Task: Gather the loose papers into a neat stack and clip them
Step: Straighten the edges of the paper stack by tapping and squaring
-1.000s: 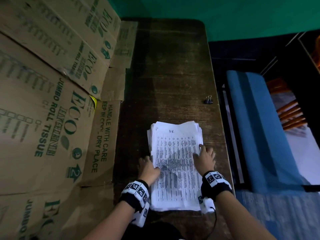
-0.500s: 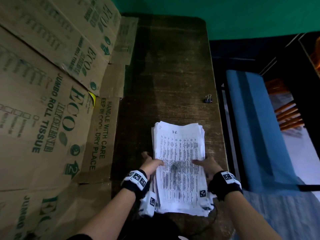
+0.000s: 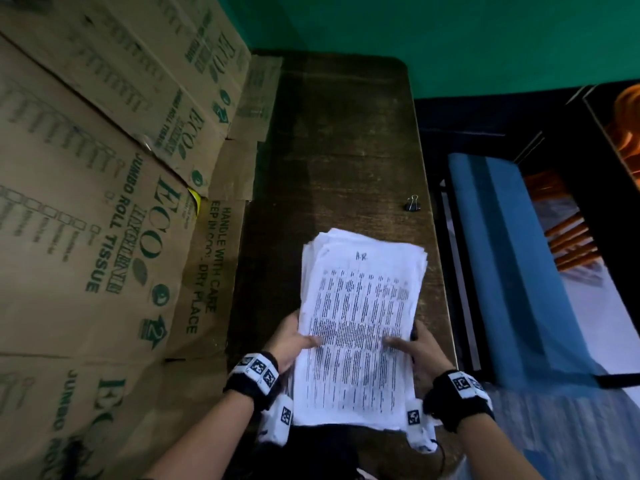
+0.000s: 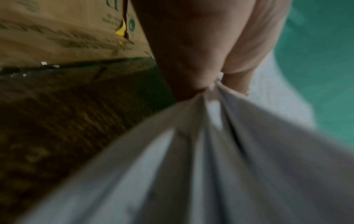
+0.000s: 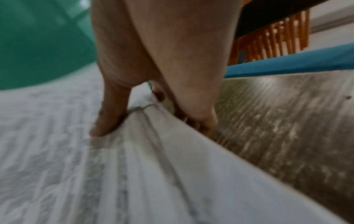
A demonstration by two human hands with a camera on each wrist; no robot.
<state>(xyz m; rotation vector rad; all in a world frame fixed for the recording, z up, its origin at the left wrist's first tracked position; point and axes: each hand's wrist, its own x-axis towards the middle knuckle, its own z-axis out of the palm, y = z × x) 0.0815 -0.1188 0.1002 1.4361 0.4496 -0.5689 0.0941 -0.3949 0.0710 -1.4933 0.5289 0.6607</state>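
A thick stack of printed white papers [image 3: 360,313] is lifted at its near end above the dark wooden table [image 3: 339,140]. My left hand [image 3: 294,341] grips its left edge, thumb on top and fingers underneath. On the right edge, my right hand [image 3: 412,348] holds it the same way. In the left wrist view the paper edges [image 4: 210,151] fan out below my left hand [image 4: 203,78]. The right wrist view shows my right hand [image 5: 149,112] with its thumb pressed on the top sheet [image 5: 57,144]. A small black binder clip [image 3: 412,204] lies near the table's right edge, beyond the stack.
Flattened cardboard boxes [image 3: 104,202] lean along the table's left side. A blue padded bench [image 3: 512,271] runs beside the table on the right, with an orange crate [image 3: 568,237] behind it. A green wall [image 3: 415,36] closes the far end.
Both hands slid from lying on top of the stack to gripping its side edges. The stack's near end has come up off the table toward me.
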